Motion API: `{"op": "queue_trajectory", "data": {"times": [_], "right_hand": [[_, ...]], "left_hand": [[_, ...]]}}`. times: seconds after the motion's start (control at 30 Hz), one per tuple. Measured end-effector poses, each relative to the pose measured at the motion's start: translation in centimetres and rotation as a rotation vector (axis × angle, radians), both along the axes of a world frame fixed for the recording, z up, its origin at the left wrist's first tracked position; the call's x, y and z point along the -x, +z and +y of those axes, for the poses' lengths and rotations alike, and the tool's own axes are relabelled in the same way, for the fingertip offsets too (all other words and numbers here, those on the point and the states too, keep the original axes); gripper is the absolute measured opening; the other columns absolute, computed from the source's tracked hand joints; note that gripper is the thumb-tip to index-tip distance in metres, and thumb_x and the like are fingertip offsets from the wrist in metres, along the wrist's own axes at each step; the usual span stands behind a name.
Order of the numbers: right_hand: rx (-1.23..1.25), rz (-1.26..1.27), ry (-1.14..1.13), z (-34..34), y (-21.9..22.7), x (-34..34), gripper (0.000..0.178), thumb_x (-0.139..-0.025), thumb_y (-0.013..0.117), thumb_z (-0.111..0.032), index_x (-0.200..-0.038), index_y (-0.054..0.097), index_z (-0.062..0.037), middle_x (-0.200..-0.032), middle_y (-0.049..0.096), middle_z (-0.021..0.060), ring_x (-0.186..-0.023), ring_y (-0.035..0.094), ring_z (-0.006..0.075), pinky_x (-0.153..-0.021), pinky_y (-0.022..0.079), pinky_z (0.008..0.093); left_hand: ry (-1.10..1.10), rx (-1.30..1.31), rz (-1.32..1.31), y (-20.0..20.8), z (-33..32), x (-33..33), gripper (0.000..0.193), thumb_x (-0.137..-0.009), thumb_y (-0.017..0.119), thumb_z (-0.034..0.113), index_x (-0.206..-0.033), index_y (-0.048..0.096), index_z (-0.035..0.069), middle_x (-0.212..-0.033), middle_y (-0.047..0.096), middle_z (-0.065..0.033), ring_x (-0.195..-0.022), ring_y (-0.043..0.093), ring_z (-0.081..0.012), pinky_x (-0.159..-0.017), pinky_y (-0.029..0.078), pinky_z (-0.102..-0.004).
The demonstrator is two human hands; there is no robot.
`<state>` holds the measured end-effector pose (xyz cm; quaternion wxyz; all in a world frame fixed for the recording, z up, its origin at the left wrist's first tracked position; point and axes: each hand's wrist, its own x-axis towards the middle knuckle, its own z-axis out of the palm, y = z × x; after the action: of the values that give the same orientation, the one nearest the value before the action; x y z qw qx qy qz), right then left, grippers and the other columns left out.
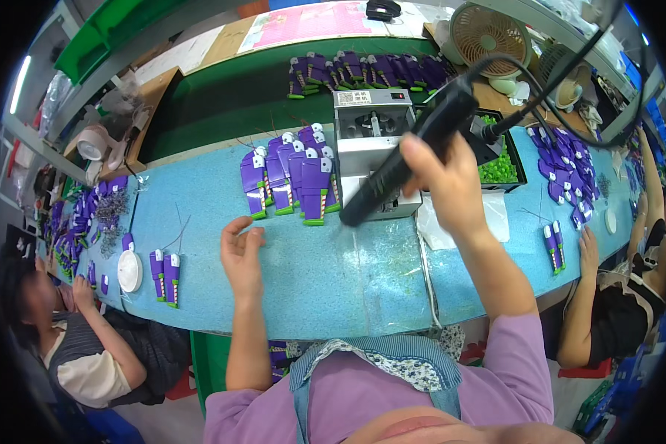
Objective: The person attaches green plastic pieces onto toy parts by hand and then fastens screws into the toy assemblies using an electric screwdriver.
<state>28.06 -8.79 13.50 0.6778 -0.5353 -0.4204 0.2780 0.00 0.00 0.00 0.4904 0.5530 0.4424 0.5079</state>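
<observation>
My right hand (455,189) is wrapped round a black corded electric screwdriver (392,174), which is tilted with its lower end over the table and slightly blurred. That end hangs beside a group of purple plastic parts (316,185) with white tops, striped edges and green ends. My left hand (243,248) is just in front of these parts, fingers loosely curled, thumb apart, with nothing visible in it. Thin wires stick out from several of the parts. Behind the screwdriver stands a grey-white box-shaped screw feeder (374,115), partly hidden by it.
A black tray of small green pieces (499,163) sits right of the feeder, near a white sheet (488,218). More purple parts (370,72) lie on the green belt (207,100) behind. Fans (490,38) stand at the back right. Co-workers sit left and right, beside purple pieces.
</observation>
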Motion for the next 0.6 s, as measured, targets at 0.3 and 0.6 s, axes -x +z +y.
{"op": "queue_trajectory", "data": {"times": [0.3, 0.6], "right_hand": [[0.068, 0.563, -0.052, 6.6, -0.2, -3.6, 0.029, -0.088, 0.066, -0.029, -0.083, 0.056, -0.0015, -0.073, 0.058, 0.0067, -0.061, 0.058, 0.0151, -0.062, 0.057, 0.0388], [0.027, 0.555, 0.134, 0.0, 1.0, -2.9, 0.040, -0.090, 0.058, -0.014, -0.116, 0.043, 0.0125, -0.127, 0.038, 0.0306, -0.110, 0.055, 0.0382, -0.090, 0.051, 0.0407]], "left_hand": [[0.019, 0.027, -0.147, -0.3, -1.2, 0.9, 0.020, -0.088, 0.057, 0.002, -0.107, 0.051, 0.000, -0.103, 0.056, -0.0065, -0.079, 0.057, -0.0112, -0.068, 0.046, -0.0237], [-0.178, 0.086, -0.009, -0.7, -1.0, -1.5, 0.024, -0.088, 0.058, 0.004, -0.110, 0.049, 0.000, -0.105, 0.055, -0.0068, -0.071, 0.055, -0.0082, -0.060, 0.044, -0.0222]]}}
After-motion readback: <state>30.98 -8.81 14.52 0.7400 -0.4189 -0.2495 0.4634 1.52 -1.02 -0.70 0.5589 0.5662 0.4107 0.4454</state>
